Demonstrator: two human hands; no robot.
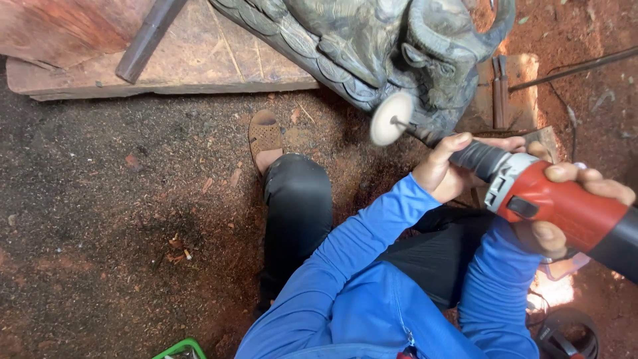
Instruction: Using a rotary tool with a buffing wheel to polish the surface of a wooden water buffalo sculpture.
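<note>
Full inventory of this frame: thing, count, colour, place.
Wood carving: 1, dark grey-green, top centre, on the plank.
Buffing wheel: 1, white, on the tool's shaft, against the carving.
Rotary power tool: 1, red and black, right, held in both hands.
Wooden plank: 1, pale brown, top left.
Metal bar: 1, dark grey, lying on the plank.
Green container edge: 1, bottom edge.
Sawdust ground: reddish brown, left half.
Sandal: 1, brown, on the person's foot, centre.
Left hand: on the tool's black neck.
Right hand: around the red body.
</note>
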